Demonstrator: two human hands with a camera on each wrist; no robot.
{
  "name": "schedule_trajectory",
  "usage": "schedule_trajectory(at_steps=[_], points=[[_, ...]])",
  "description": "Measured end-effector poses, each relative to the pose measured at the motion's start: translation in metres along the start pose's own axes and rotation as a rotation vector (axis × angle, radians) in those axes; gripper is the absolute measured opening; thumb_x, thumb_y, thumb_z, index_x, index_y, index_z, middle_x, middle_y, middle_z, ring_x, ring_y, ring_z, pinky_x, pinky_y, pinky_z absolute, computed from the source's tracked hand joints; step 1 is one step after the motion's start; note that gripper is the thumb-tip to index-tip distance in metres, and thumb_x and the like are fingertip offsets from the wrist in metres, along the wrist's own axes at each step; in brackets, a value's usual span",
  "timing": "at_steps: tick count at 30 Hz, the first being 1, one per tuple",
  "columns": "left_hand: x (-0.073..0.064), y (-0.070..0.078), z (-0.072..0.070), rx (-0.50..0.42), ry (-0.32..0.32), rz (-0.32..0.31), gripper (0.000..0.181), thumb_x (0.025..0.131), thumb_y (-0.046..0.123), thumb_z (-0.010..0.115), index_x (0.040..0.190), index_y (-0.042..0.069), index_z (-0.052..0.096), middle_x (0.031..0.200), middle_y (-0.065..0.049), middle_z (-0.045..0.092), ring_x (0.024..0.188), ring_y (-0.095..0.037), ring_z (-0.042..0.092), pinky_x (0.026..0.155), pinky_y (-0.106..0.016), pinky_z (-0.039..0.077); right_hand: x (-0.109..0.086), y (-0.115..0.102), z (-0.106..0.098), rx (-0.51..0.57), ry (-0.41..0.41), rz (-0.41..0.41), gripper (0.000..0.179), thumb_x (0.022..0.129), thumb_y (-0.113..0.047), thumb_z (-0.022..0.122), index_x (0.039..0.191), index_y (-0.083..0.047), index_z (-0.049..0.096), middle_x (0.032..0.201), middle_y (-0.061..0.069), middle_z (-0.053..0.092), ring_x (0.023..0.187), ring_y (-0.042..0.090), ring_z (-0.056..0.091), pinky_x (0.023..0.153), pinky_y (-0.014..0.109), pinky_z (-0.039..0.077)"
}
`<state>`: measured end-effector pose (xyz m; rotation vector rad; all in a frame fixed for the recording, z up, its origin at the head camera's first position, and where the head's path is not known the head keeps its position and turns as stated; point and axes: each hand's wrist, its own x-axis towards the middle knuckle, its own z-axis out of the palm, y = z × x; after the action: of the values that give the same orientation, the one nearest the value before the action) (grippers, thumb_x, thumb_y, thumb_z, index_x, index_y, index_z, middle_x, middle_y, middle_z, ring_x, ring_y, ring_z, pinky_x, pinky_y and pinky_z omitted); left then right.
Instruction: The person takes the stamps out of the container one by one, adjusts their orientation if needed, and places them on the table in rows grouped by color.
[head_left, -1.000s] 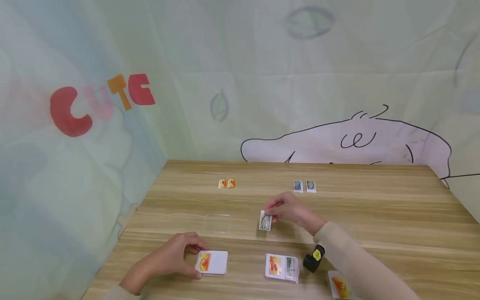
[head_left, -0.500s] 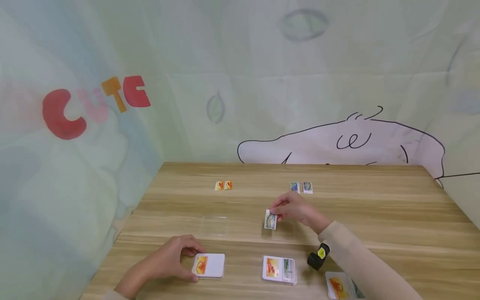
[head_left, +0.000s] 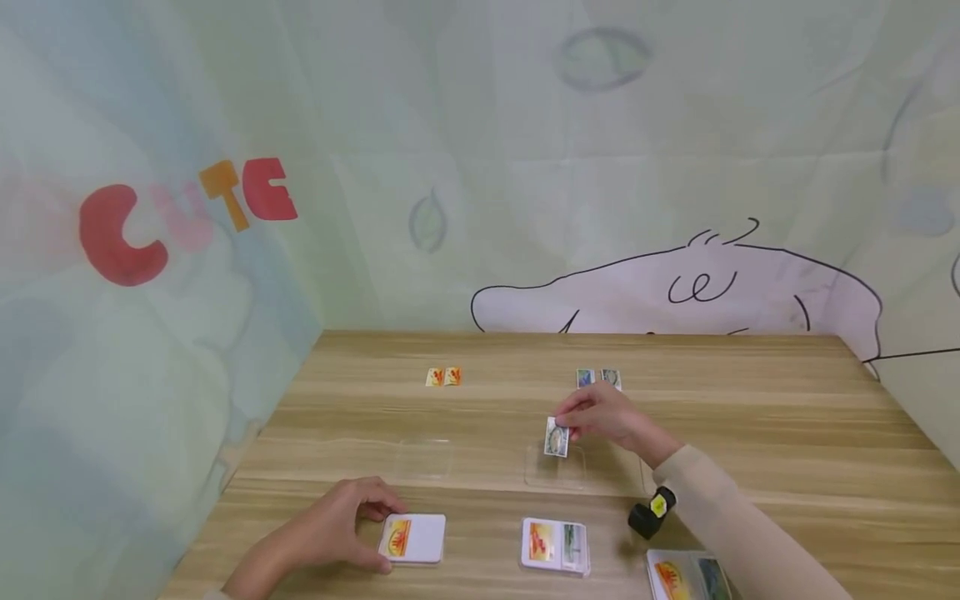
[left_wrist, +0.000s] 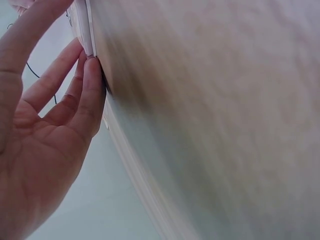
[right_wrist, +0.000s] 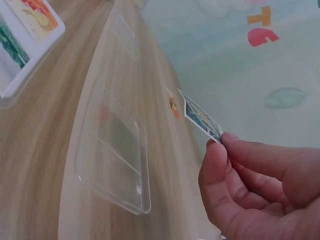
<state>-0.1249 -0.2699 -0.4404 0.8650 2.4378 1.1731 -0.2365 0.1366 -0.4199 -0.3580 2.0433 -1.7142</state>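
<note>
My right hand [head_left: 611, 417] pinches a small white-bordered stamp [head_left: 557, 437] between thumb and fingertips. An oval, grey-green picture fills its front. In the right wrist view the stamp [right_wrist: 202, 117] is tilted, raised off the table, with a clear plastic cover [right_wrist: 142, 165] lying below. My left hand [head_left: 337, 525] holds the left side of a flat white holder [head_left: 427, 538], thumb at the near corner, fingers at the far one. An orange-yellow stamp [head_left: 399, 537] occupies the holder's left half; its right half is plain white. The left wrist view shows fingertips [left_wrist: 92, 72] against the holder's edge.
Two white holders with stamps, one in the middle [head_left: 555, 527] and one at right [head_left: 682, 555], lie near the front. Another clear cover [head_left: 423, 458] lies left. Orange stamps [head_left: 444, 377] and blue-green stamps [head_left: 586, 377] rest at the back. A black wrist device [head_left: 651, 512] hangs under the right sleeve.
My right hand has moved right with the pinched stamp, which now overlaps the middle clear cover in the head view. The left hand stays at its holder; the head view has shifted slightly.
</note>
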Motion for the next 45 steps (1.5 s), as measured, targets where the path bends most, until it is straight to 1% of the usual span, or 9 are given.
schedule_trajectory(at_steps=[4,11,16,18,23,29,34,38,45], points=[[0.000,-0.001,0.000,-0.004,-0.004,0.002,0.050,0.070,0.027,0.092,0.109,0.006,0.069,0.107,-0.001,0.063,0.097,-0.013,0.063,0.085,-0.030,0.055,-0.001,0.001,-0.006,0.000,0.011,0.017,0.012,0.092,0.006,0.065,0.099,0.016,0.065,0.082,0.008,0.069,0.067,0.013,0.062,0.066,0.028,0.055],[0.000,-0.003,-0.001,-0.006,-0.010,0.012,0.050,0.070,0.028,0.091,0.109,0.006,0.069,0.108,-0.002,0.063,0.097,-0.012,0.062,0.085,-0.031,0.055,-0.002,-0.001,-0.014,-0.010,0.054,0.050,0.011,0.091,0.005,0.067,0.099,0.014,0.067,0.083,0.009,0.070,0.068,0.014,0.062,0.066,0.028,0.056],[0.002,-0.003,-0.001,0.001,-0.009,0.026,0.050,0.070,0.028,0.092,0.109,0.006,0.070,0.106,-0.001,0.063,0.096,-0.011,0.063,0.084,-0.031,0.055,-0.003,-0.003,-0.019,0.011,0.044,0.042,0.013,0.091,0.007,0.065,0.100,0.017,0.066,0.082,0.009,0.070,0.066,0.014,0.063,0.066,0.028,0.056],[0.002,-0.003,-0.001,0.004,-0.009,0.027,0.050,0.070,0.028,0.092,0.109,0.006,0.070,0.106,-0.001,0.063,0.096,-0.011,0.063,0.084,-0.031,0.055,-0.004,-0.003,-0.021,0.013,0.040,0.043,0.013,0.092,0.007,0.065,0.101,0.017,0.066,0.082,0.008,0.070,0.067,0.014,0.062,0.066,0.027,0.056],[0.001,-0.003,-0.001,0.009,-0.008,0.029,0.050,0.070,0.028,0.092,0.109,0.006,0.070,0.106,-0.001,0.063,0.095,-0.011,0.063,0.083,-0.030,0.055,-0.006,-0.005,-0.025,-0.007,0.062,0.063,0.014,0.092,0.004,0.067,0.102,0.013,0.067,0.085,0.008,0.069,0.070,0.014,0.061,0.067,0.027,0.055],[0.001,-0.003,-0.001,0.004,-0.009,0.039,0.050,0.070,0.028,0.091,0.109,0.005,0.069,0.107,-0.001,0.063,0.096,-0.012,0.063,0.084,-0.031,0.055,-0.008,-0.007,-0.030,0.015,0.062,0.074,0.014,0.092,0.006,0.065,0.103,0.015,0.065,0.083,0.008,0.069,0.068,0.014,0.061,0.066,0.026,0.055],[0.001,-0.003,0.000,0.011,-0.009,0.047,0.050,0.071,0.029,0.091,0.109,0.005,0.069,0.108,-0.002,0.063,0.096,-0.013,0.063,0.084,-0.030,0.055,-0.009,-0.006,-0.035,-0.007,0.064,0.075,0.014,0.093,0.005,0.065,0.103,0.014,0.066,0.084,0.007,0.068,0.069,0.013,0.060,0.066,0.025,0.054],[0.001,-0.002,0.000,0.020,-0.009,0.042,0.051,0.071,0.029,0.091,0.109,0.005,0.069,0.108,-0.002,0.063,0.096,-0.013,0.063,0.084,-0.030,0.055,-0.010,-0.007,-0.039,-0.021,0.058,0.069,0.015,0.093,0.004,0.065,0.104,0.015,0.066,0.083,0.007,0.068,0.069,0.014,0.060,0.067,0.026,0.055],[0.002,0.000,-0.001,0.016,-0.003,0.011,0.051,0.068,0.025,0.093,0.108,0.005,0.070,0.107,-0.001,0.064,0.096,-0.012,0.064,0.084,-0.029,0.055,-0.011,-0.007,-0.049,-0.059,0.055,0.065,0.012,0.093,0.004,0.065,0.101,0.012,0.068,0.086,0.009,0.068,0.072,0.016,0.060,0.071,0.031,0.056]])
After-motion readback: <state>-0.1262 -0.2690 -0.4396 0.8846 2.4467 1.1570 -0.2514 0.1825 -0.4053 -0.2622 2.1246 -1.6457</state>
